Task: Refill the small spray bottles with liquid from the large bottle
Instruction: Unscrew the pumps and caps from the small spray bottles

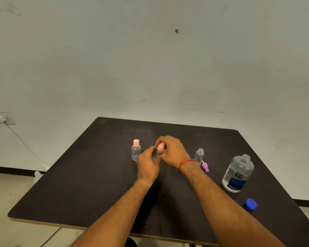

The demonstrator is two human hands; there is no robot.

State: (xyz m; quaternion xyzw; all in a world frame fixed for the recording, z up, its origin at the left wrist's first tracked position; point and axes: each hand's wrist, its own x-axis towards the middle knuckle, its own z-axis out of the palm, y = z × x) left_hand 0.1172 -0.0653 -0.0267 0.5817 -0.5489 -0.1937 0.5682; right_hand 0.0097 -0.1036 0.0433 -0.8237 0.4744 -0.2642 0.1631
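– Two hands are meeting at the middle of the dark tabletop [96, 184]. The left hand [147, 164] is gripping the body of a small clear plastic spray bottle [156, 155], and the right hand [173, 152] is pinching its pink spray top [161, 146].

– Which step is that?

– I'm reading it as twisting the top, though I cannot tell whether it is coming off or going on, and the fill level is hidden behind the fingers. If it is coming off, the next move is calling for setting the top down and bringing over the large clear bottle with the blue label [238, 173], which is standing open-necked well to the right, its round blue cap [251, 204] lying nearer the table edge.

– How is the held bottle pointing?

– Its long axis is leaning slightly, with the top up and tipped toward the right hand and the base down by the left palm. Whether the base is touching the table, I cannot tell.

– And the others?

– Just left of the hands, a small clear bottle with a pink cap [136, 150] is standing upright. To the right, another small clear bottle [199, 155] is standing uncapped, with its purple spray head [205, 167] lying on its side beside it.
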